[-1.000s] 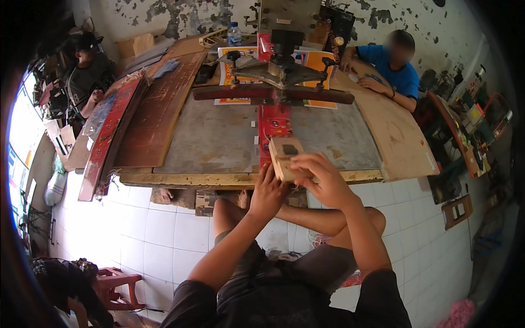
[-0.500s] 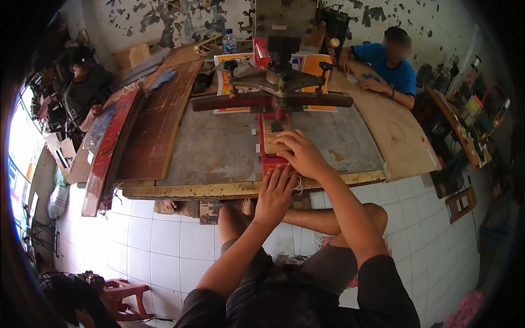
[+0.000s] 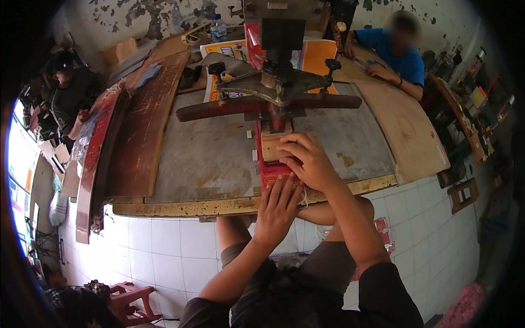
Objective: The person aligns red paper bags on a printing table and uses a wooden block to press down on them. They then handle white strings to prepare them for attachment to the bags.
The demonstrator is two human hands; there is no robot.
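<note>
My left hand (image 3: 278, 210) lies flat, fingers stretched out, over the near end of a red flat piece (image 3: 272, 179) at the table's front edge. My right hand (image 3: 313, 163) is closed round the right side of a light wooden block (image 3: 272, 146), which rests on the red piece. Its thumb is near the block's front edge and its fingers cover part of the top. Just behind the block comes down the red centre part of a metal press (image 3: 280, 93) with wide arms and screw knobs. White string (image 3: 304, 201) hangs beside my left fingers.
Brown boards (image 3: 143, 131) and a long red strip (image 3: 98, 158) lie left of the grey tabletop (image 3: 208, 147). A tan board (image 3: 402, 131) covers its right side. Printed sheets and a water bottle (image 3: 219, 28) are behind. A co-worker sits on each far side; a red stool (image 3: 131, 300) stands lower left.
The whole view has shifted, and the table now appears lower in it. Both hands keep nearly the same places on the red piece and the block.
</note>
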